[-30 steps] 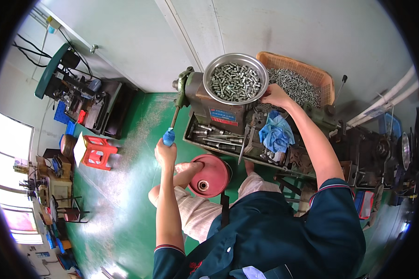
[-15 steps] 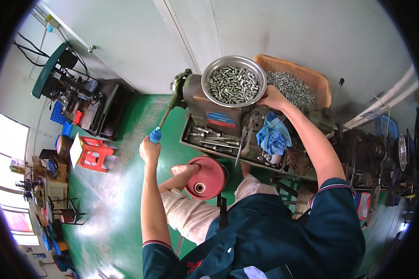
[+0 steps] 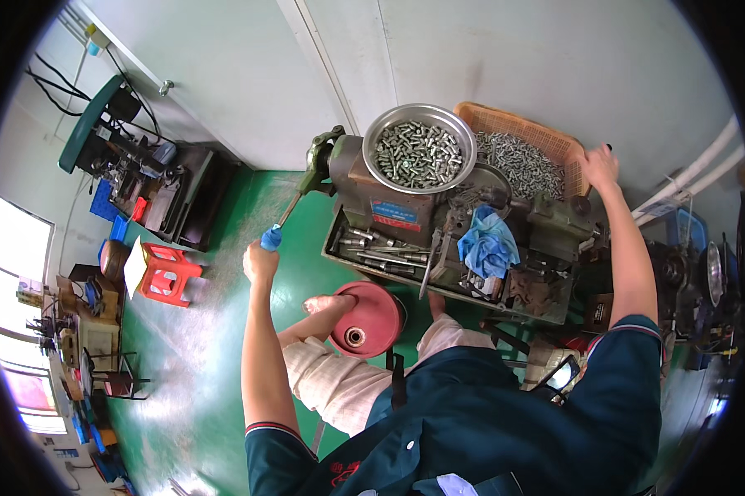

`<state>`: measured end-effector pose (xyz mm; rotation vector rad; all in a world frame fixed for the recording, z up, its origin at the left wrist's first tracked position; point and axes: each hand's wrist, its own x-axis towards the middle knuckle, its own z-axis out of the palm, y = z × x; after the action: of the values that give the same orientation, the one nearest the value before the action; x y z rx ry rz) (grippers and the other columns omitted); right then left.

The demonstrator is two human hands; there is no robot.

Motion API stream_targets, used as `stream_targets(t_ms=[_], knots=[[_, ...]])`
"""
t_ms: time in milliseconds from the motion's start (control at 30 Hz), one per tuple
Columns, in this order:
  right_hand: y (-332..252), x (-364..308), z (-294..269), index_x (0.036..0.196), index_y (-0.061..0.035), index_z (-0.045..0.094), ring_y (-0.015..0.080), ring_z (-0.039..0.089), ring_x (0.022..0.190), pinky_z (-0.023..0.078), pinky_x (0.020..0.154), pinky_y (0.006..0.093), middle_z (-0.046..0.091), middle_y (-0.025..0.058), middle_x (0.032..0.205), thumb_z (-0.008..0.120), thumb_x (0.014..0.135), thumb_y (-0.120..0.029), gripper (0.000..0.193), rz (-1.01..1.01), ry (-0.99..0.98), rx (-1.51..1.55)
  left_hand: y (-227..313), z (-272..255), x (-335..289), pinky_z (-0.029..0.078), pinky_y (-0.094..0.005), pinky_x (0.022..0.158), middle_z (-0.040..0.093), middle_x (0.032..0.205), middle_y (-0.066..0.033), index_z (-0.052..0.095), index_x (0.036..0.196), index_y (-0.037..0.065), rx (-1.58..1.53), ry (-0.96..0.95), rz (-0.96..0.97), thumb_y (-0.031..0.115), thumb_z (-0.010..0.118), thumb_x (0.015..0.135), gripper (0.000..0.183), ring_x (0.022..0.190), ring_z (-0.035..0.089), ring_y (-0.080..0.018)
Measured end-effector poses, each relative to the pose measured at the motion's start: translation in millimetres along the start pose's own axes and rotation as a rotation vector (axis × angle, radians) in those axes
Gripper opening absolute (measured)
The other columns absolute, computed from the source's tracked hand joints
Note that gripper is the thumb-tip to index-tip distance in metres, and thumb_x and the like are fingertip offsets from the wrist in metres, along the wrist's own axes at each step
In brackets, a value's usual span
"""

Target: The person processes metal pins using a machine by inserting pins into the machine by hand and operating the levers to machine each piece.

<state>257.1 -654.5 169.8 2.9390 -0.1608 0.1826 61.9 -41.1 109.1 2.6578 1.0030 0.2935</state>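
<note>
My left hand is closed around the blue-wrapped end of a metal lever that slants out from the left end of a small bench lathe. At the lathe's right end, my right hand is closed on a black-knobbed lever, most of it hidden by the fingers. A round steel bowl full of short metal pins sits on top of the lathe. Behind, an orange plastic basket holds many more small metal parts. A crumpled blue cloth lies over the lathe's front.
Metal tools lie in the lathe's tray. A red drum stands between my legs. To the left are a red plastic stool and another machine. Pale pipes run along the right wall.
My right hand has left the bowl's right edge and moved right onto the black-knobbed lever. My left hand, still on the wrapped lever, has shifted slightly left.
</note>
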Motion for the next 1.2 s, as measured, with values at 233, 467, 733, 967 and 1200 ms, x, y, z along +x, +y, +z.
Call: stream_targets(t_ms=[233, 467, 733, 967, 1200], knots=[[68.2, -96.7, 17.0, 0.082, -0.0055, 0.056, 0.0248, 0.038, 0.109, 0.027, 0.089, 0.0434, 0.053, 0.0072, 0.096, 0.042, 0.081, -0.043, 0.040, 0.108, 0.279, 0.050, -9.9, 6.1, 3.7, 0.044, -0.0415, 0.067, 0.058, 0.076, -0.0188, 0.059, 0.076, 0.007, -0.022, 0.023, 0.055, 0.017, 0.053, 0.065, 0.016, 0.076, 0.055, -0.0359], [73.4, -143.4, -7.0, 0.061, -0.0026, 0.052, 0.0332, 0.055, 0.068, 0.042, 0.061, 0.0403, 0.055, 0.0161, 0.062, 0.049, 0.075, -0.048, 0.048, 0.116, 0.115, 0.035, -0.5, 1.5, -0.2, 0.044, -0.0411, 0.067, 0.058, 0.076, -0.0187, 0.060, 0.076, 0.008, -0.036, 0.016, 0.048, 0.018, 0.053, 0.065, 0.016, 0.076, 0.055, -0.0362], [70.5, -148.6, -9.5, 0.062, -0.0004, 0.057, 0.0353, 0.055, 0.062, 0.044, 0.056, 0.0411, 0.055, 0.0203, 0.060, 0.045, 0.074, -0.056, 0.058, 0.105, 0.129, 0.005, 0.3, 0.3, -1.3, 0.044, -0.0414, 0.067, 0.058, 0.076, -0.0185, 0.060, 0.077, 0.009, -0.020, 0.017, 0.057, 0.017, 0.053, 0.066, 0.015, 0.076, 0.055, -0.0359], [71.6, -148.2, -7.3, 0.062, -0.0004, 0.057, 0.0351, 0.056, 0.061, 0.044, 0.056, 0.0408, 0.055, 0.0204, 0.060, 0.045, 0.074, -0.055, 0.057, 0.098, 0.150, -0.008, -5.6, 4.5, 1.6, 0.044, -0.0413, 0.066, 0.058, 0.074, -0.0189, 0.060, 0.075, 0.008, -0.028, 0.037, 0.095, 0.016, 0.053, 0.065, 0.015, 0.074, 0.055, -0.0362], [70.0, -148.1, -9.5, 0.062, 0.0002, 0.058, 0.0348, 0.056, 0.062, 0.044, 0.056, 0.0406, 0.055, 0.0202, 0.060, 0.044, 0.074, -0.055, 0.058, 0.105, 0.135, -0.007, -3.9, 4.4, 1.5, 0.044, -0.0412, 0.066, 0.058, 0.074, -0.0191, 0.060, 0.075, 0.008, -0.029, 0.042, 0.096, 0.015, 0.053, 0.064, 0.015, 0.073, 0.055, -0.0362]])
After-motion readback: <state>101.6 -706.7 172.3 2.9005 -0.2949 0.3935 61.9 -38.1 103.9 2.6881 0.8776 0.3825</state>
